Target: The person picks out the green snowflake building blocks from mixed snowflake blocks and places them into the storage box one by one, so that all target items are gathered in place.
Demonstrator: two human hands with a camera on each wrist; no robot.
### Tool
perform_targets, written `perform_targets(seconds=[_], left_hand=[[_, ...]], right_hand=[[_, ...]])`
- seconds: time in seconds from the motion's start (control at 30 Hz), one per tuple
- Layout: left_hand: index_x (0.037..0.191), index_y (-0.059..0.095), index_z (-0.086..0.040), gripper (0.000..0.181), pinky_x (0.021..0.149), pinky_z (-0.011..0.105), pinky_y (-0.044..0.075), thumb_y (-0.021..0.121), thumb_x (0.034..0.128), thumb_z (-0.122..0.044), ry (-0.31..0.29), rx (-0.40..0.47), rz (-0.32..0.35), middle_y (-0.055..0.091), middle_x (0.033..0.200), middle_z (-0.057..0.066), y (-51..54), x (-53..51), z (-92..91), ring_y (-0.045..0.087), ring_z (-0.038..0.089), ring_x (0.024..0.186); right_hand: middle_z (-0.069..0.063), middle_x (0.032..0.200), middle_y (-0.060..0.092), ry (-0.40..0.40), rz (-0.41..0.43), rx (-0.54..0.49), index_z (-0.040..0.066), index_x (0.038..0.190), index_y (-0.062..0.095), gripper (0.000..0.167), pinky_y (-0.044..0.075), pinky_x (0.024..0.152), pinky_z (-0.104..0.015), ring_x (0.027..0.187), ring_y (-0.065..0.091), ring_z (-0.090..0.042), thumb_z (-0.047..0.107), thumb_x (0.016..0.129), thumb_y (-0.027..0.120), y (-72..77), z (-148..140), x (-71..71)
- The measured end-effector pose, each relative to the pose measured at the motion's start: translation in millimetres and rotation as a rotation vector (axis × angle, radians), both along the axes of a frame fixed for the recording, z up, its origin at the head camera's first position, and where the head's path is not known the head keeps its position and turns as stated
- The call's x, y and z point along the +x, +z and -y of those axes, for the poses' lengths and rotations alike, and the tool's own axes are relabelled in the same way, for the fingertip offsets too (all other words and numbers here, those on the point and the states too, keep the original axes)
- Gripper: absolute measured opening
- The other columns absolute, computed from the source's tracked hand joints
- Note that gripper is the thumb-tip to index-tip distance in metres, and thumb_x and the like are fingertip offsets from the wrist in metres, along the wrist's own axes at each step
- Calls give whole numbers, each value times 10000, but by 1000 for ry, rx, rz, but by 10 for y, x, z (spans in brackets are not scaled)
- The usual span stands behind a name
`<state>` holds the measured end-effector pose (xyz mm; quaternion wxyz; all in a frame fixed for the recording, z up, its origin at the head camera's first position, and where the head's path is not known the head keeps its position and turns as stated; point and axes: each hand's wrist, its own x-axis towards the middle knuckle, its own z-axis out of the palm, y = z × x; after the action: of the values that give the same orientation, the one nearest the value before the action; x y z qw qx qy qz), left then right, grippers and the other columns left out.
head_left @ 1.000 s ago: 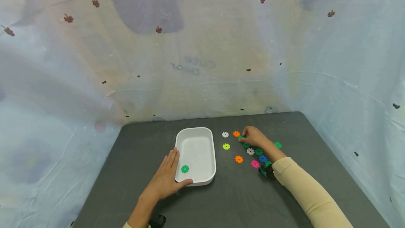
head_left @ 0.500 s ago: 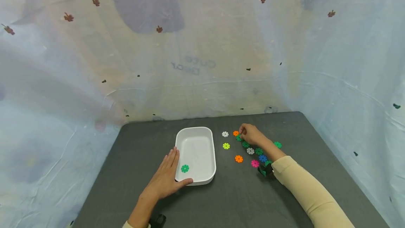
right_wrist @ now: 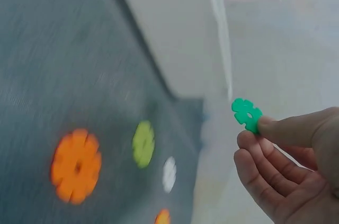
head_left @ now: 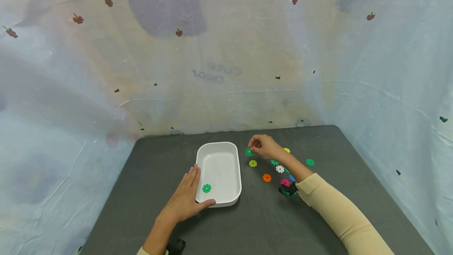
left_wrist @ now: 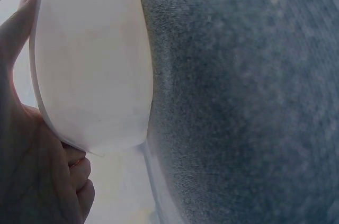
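Item 1 (only legible txt, head view): faint lettering (head_left: 216, 72), blue-grey, 2 short lines, on pale hanging sheet (head_left: 226, 107) behind desk (head_left: 152, 168), approx. ctr. of sheet's width, well above desk's far edge.
Upper line: prob. "Cute"; chars. partly blurred. Lower line: starts farther L than upper; poss. "Bear" or "Decor", can't tell which. Both lines slope slightly down to R; chars. appear reversed, as if seen thru from reverse side, tho blur leaves this uncertain. Style: rounded, hand-drawn look. Cond.: low contrast, sm., edges soft; exact spelling unconf.
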<state>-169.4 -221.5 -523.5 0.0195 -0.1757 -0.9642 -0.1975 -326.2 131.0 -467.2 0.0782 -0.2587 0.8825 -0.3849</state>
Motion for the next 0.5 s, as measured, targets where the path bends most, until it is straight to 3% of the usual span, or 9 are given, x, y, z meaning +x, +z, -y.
perform_targets(seconds=[0.1, 0.23, 0.37, 0.5], left_hand=[[1690, 184, 57, 1278, 1315, 589, 219, 703, 880, -785, 0, 1, -16, 150, 1779, 223, -9, 0, 0, 174, 400, 1643], [1704, 141, 31, 1300, 1332, 563, 179, 676, 876, -817, 13, -21, 25, 96, 1794, 194, -13, -13, 0, 124, 372, 1657], [1713, 94, 5, 1306, 1348, 531, 122, 643, 882, -839, 18, -35, 74, 39, 1803, 162, -5, -21, 5, 56, 330, 1669], [1713, 88, 3, 1297, 1348, 529, 117, 643, 890, -831, 16, -44, 76, 33, 1804, 158, -7, -21, 12, 47, 325, 1669]], right_hand=[[-34, 1004, 720, 42, -4, -29, 53, 1111, 725, 74, 599, 825, -347, 892, 674, -154, 89, 1049, 706, 44, 137, 49], [-18, 994, 722, 89, -11, -46, 68, 1111, 730, 73, 604, 812, -314, 873, 675, -134, 87, 1044, 711, 76, 350, 128], [4, 956, 708, 117, -16, -48, 84, 1096, 731, 59, 588, 774, -266, 830, 656, -107, 79, 1041, 711, 53, 574, 226], [-2, 915, 708, 149, -21, -61, 62, 1074, 732, 45, 579, 735, -252, 798, 652, -96, 59, 1032, 715, -9, 796, 314]])
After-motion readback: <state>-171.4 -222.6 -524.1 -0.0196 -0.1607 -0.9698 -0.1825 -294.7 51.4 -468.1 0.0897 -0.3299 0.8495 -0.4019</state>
